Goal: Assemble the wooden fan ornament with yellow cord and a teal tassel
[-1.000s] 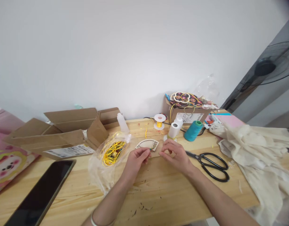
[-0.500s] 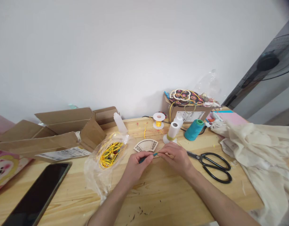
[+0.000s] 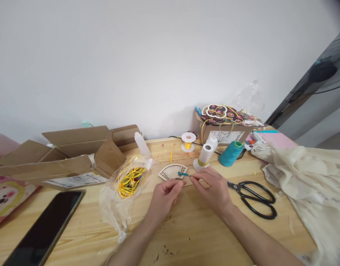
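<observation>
My left hand [image 3: 164, 197] and my right hand [image 3: 212, 188] meet over the wooden table [image 3: 186, 229], fingers pinched. Between the fingertips runs a short teal cord [image 3: 183, 174] with a small knot. My right hand pinches its right end; my left thumb and forefinger close just under its left end. Just behind the cord lies a fan-shaped wooden cutout [image 3: 171, 171] with a yellow string at its top. A clear bag of yellow cord [image 3: 128, 179] lies left of my left hand.
Black scissors [image 3: 254, 197] lie right of my right hand. A teal thread cone [image 3: 230, 153], white spools [image 3: 204, 155], a small yellow spool [image 3: 188, 141] and a bottle [image 3: 140, 144] stand behind. Open cardboard boxes [image 3: 67, 159], a phone [image 3: 45, 229], cream cloth [image 3: 311, 184], a box of ornaments [image 3: 225, 127].
The teal cord has come out from between my hands and now sits at the fingertips near the wooden cutout. Both hands shifted slightly right and forward.
</observation>
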Demonstrator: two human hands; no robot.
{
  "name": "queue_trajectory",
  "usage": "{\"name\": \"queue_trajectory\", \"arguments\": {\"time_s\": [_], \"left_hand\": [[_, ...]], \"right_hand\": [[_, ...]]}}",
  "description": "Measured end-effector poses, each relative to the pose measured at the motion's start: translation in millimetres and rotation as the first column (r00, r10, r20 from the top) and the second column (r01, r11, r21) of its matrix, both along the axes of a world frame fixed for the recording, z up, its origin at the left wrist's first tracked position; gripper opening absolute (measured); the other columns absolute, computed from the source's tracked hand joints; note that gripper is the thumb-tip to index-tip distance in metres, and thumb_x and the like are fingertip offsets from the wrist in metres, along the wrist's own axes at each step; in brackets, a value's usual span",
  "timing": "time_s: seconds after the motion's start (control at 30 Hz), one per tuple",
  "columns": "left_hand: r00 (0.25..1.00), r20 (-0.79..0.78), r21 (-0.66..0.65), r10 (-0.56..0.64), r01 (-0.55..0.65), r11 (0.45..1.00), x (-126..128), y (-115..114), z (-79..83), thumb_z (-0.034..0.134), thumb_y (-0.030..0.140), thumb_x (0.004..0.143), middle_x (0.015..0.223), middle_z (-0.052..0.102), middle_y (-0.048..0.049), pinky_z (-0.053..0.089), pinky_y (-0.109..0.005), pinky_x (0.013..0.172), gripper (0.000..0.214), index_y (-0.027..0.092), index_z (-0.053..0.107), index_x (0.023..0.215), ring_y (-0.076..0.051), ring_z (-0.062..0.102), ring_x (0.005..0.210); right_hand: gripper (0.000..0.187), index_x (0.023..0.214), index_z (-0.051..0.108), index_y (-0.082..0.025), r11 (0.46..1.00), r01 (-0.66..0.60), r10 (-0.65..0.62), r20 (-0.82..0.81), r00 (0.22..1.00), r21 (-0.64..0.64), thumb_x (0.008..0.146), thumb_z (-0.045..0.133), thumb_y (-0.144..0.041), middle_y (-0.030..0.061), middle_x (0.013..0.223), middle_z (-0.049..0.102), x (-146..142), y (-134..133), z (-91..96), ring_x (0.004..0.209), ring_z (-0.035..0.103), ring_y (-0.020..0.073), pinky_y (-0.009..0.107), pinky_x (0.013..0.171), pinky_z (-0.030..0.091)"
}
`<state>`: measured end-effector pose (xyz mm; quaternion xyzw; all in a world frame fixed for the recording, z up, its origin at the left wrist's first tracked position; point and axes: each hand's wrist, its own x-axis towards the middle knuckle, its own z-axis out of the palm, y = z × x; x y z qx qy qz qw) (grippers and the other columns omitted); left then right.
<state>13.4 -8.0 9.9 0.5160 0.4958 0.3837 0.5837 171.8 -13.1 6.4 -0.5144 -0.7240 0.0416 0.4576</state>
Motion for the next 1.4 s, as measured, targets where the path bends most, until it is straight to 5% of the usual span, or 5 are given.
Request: {"name": "queue_trajectory", "arguments": {"time_s": [0.5,0.8,1.07,1.3,1.4], "left_hand": [[0.822,0.539,-0.344,0.187,0.012,0.939,-2,1,-4.5,0.064,0.017,0.065,0.076,0.062,-0.0033,0.045,-0.017,0.064,0.013,0.012,0.064,0.077,-0.007,0.054,0.066],[0.701,0.634,-0.393,0.326,-0.07,0.917,-21,16,-7.1,0.055,0.013,0.073,0.062,0.052,0.0005,0.048,-0.015,0.051,0.005,0.01,0.058,0.071,-0.004,0.049,0.052],[0.696,0.66,-0.433,0.284,0.042,0.901,-17,14,-6.8,0.055,0.009,0.073,0.065,0.055,-0.0021,0.049,-0.015,0.054,0.011,0.007,0.06,0.083,-0.004,0.052,0.054],[0.678,0.689,-0.455,0.256,0.13,0.881,-18,11,-3.1,0.056,0.009,0.073,0.065,0.054,-0.0013,0.049,-0.014,0.053,0.004,0.009,0.059,0.076,-0.003,0.051,0.053],[0.678,0.702,-0.454,0.218,0.191,0.87,-17,8,-1.7,0.057,0.012,0.073,0.065,0.053,-0.001,0.048,-0.013,0.053,0.003,0.009,0.058,0.074,-0.003,0.05,0.053]], "right_hand": [[0.011,0.072,0.062,-0.019,0.992,-0.094,0.059,0.343,0.938,0.085,0.076,0.051,-0.021,0.0044,0.07,0.062,0,-11,14.9,0.066,0.049,0.0154,0.028,0.059,0.038],[0.021,0.084,0.061,-0.019,0.908,0.352,-0.193,0.518,0.833,-0.227,0.069,0.048,-0.027,0.0069,0.086,0.065,114,-55,-2.9,0.079,0.058,0.0233,0.038,0.069,0.046],[0.022,0.078,0.054,-0.023,0.778,0.396,-0.197,0.41,0.89,-0.487,0.057,0.05,-0.021,0.0033,0.075,0.066,141,-64,-4.7,0.067,0.062,0.0219,0.031,0.055,0.049],[0.049,0.112,0.039,-0.024,0.847,-0.085,-0.035,-0.216,0.976,-0.524,0.067,0.057,-0.027,0.0058,0.078,0.057,117,-77,5.8,0.071,0.058,0.0176,0.027,0.061,0.049],[0.05,0.116,0.04,-0.024,0.792,-0.282,0.059,-0.392,0.918,-0.541,0.069,0.058,-0.025,0.0025,0.071,0.053,82,-71,14.6,0.061,0.054,0.0131,0.021,0.051,0.046]]}}
